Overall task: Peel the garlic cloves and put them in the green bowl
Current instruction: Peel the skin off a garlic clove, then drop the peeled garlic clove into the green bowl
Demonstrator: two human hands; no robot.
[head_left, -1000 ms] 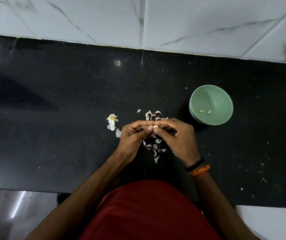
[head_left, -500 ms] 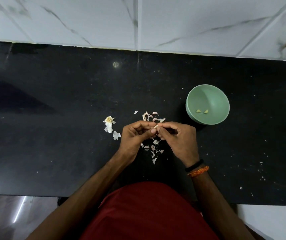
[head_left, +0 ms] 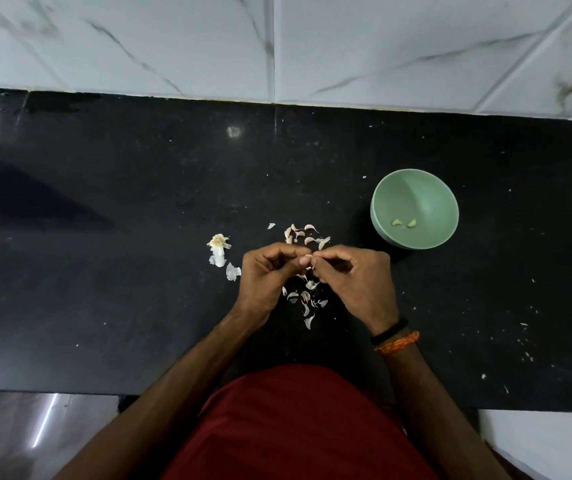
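Garlic clove (head_left: pixel 308 257) pinched between left hand (head_left: pixel 270 275), right hand (head_left: pixel 357 278) fingertips

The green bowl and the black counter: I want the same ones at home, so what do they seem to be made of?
The green bowl looks like matte plastic or melamine, though glazed ceramic can't be ruled out: even pale green colour, soft sheen, no sharp highlights. The black counter looks like polished stone, probably granite: dark, finely speckled, and glossy enough to reflect a light spot and the tiled wall's seam.

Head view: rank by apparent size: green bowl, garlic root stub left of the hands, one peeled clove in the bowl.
1. green bowl
2. garlic root stub
3. peeled clove, clearly smallest
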